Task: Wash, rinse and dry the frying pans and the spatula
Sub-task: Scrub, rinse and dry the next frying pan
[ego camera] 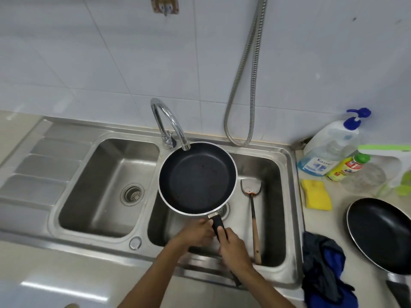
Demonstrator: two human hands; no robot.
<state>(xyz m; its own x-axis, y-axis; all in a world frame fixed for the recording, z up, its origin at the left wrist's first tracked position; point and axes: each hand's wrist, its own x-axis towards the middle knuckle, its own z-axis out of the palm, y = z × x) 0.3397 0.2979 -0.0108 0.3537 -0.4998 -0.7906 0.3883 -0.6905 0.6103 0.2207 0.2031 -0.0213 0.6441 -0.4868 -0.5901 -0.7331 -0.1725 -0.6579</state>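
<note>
Brushed steel sink (287,174) (matt), wooden-handled spatula (252,196).

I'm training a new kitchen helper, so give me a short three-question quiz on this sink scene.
1. True or false: the spatula lies in the left basin.
2. Which hands hold the frying pan by its handle? A) left hand only B) right hand only C) both
3. Fill in: the yellow sponge lies on the ____, right of the sink.

Key: 1 false, it lies in the right basin; 2 C; 3 counter.
</note>
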